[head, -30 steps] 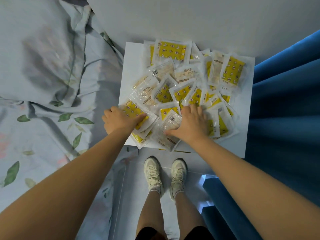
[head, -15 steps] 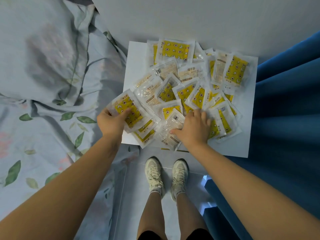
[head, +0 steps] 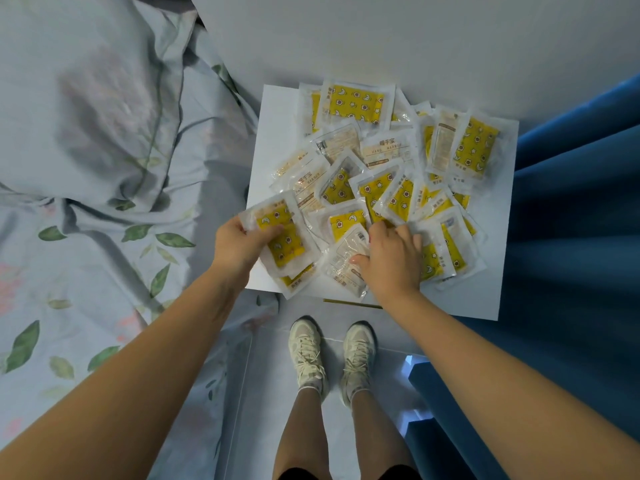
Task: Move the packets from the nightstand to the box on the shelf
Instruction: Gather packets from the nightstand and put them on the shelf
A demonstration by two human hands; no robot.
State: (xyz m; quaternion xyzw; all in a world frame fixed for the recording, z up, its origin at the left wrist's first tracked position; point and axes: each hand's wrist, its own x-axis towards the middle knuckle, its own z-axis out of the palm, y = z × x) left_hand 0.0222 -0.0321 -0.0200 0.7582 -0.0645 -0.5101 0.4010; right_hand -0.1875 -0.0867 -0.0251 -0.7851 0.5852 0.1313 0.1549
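Setting: Bedside corner, a white nightstand (head: 266, 133) wedged between a leaf-print bedsheet (head: 86, 237) and a blue curtain (head: 571, 220), seen from above; a person's 2 sneakers (head: 332, 358) stand on the floor below its front edge.
Packets: A loose heap of clear-wrapped yellow packets (head: 398, 174) covers most of the nightstand top, overlapping from the back edge to the front edge, some face down.
Left hand: The left hand (head: 239, 244) pinches 1 yellow packet (head: 280, 230), thumb on top and fingers curled beneath, at the front-left corner, with part of the packet out past the left edge.
Right hand: The right hand (head: 391, 258) lies on the heap near the front edge, fingers bent into the packets, thumb on a pale packet (head: 346, 258); whether anything is truly gripped cannot be told.
Box and shelf: Neither is in view.
Progress: By the look of it, the job is barely begun; the heap is nearly whole.
Risk, slippage: Slick wrappers stacked on each other would likely slide, so a grab at 1 could drag its neighbours.
Risk, front edge: Several packets already overhang the front edge; a nudge from either wrist could tip them to the floor.
Risk, left edge: A weak pinch could drop the held packet into the gap beside the bedsheet.
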